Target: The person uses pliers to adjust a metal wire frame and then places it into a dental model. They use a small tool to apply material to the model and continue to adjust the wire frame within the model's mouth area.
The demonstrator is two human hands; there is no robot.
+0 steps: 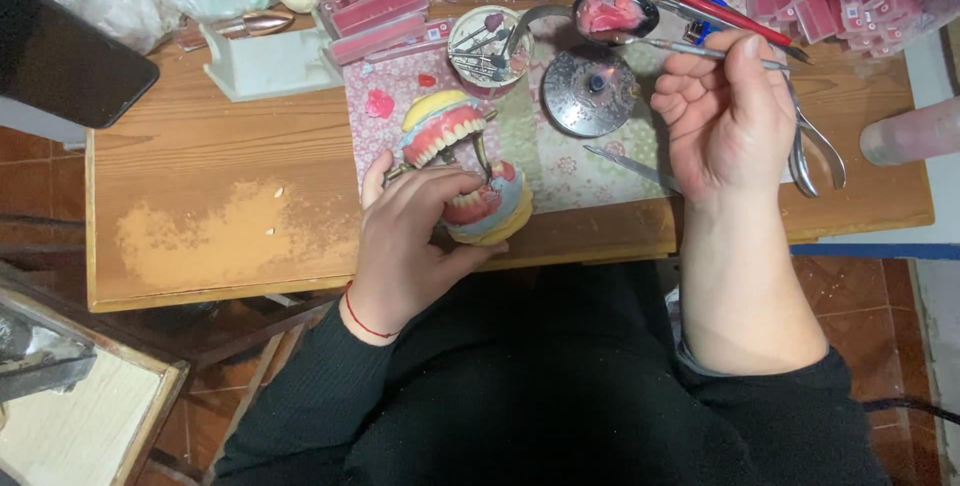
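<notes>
Teeth already stand in pink wax on both arches of the hinged denture model [470,171], so the setup looks well advanced, with finishing probably left. The left hand [415,241] is wrapped around its lower half. Rightward, the right hand [725,116] pinches a thin metal instrument [700,50] above the worn wooden bench [220,146]; brown floor tiles [870,296] show below.

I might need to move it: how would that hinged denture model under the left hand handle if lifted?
The denture model looks rigid and probably heavy for its size, cast bases on a metal hinge. Opened wide, the upper half may swing. The left hand grips only the lower half; the teeth look fragile.
</notes>
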